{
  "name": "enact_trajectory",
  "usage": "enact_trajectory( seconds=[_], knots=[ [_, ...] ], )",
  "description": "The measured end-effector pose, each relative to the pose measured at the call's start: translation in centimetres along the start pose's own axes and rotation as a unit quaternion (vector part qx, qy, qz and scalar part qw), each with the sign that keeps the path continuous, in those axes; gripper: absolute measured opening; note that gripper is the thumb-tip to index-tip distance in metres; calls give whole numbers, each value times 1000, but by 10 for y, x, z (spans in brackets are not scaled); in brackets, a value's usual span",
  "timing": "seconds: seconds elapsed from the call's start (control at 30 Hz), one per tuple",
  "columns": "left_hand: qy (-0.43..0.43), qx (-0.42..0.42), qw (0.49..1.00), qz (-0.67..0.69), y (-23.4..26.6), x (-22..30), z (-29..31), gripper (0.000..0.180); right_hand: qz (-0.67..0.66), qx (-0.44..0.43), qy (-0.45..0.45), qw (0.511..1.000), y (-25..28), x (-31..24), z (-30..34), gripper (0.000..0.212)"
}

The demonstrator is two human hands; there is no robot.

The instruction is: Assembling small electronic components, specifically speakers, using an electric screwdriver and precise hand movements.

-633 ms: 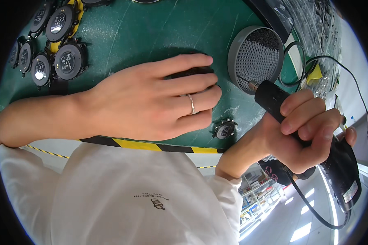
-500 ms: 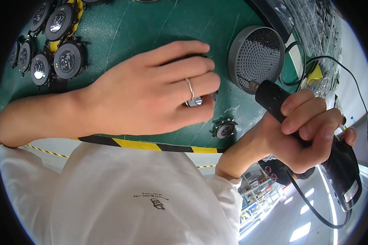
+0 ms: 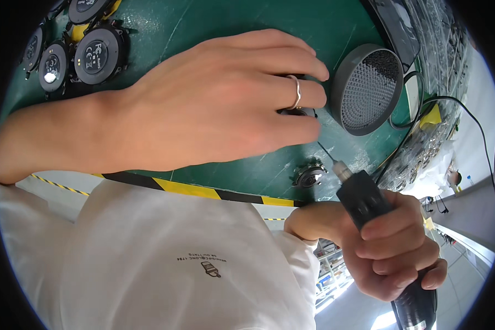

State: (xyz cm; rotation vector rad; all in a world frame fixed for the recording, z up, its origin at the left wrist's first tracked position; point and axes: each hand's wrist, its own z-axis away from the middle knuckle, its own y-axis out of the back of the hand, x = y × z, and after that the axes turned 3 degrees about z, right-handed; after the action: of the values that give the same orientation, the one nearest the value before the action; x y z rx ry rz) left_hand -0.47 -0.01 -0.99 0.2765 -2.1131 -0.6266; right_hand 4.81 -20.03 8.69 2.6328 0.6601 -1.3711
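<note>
My left hand [image 3: 225, 99], with a ring on one finger, lies palm down over a dark watch case [image 3: 301, 112] on the green work mat [image 3: 203, 16]. Its fingers curl around the case, which shows only in slivers between them. My right hand [image 3: 390, 247] is wrapped around a black electric screwdriver [image 3: 364, 197]. The thin bit points up and left, its tip close to my left little finger. Just left of the screwdriver's nose, another small watch case [image 3: 312, 175] lies on the mat.
A round grey tray [image 3: 342, 96] with a hole-studded face and small dark screws stands beyond my fingertips. Several black watch cases [image 3: 99, 55] lie at the far left. Black-and-yellow tape [image 3: 187, 188] edges the table. Clear plastic bags [image 3: 445, 66] and a black cable [image 3: 462, 99] are at the right.
The screwdriver has left the screw tray and swung down and left, toward my left hand. The view has shifted, so the tray and my left hand appear farther right.
</note>
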Motion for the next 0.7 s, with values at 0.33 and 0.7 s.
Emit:
enact_trajectory(
  seconds=[0.33, 0.7],
  knots=[
    [15, 59, 998, 23, -9, 2, 2, 20, 32, -91, -46, 994, 0, 5, 7, 22],
    [20, 105, 994, 22, -17, 3, 3, 18, 59, -96, -56, 992, -15, 9, 14, 18]
  ],
)
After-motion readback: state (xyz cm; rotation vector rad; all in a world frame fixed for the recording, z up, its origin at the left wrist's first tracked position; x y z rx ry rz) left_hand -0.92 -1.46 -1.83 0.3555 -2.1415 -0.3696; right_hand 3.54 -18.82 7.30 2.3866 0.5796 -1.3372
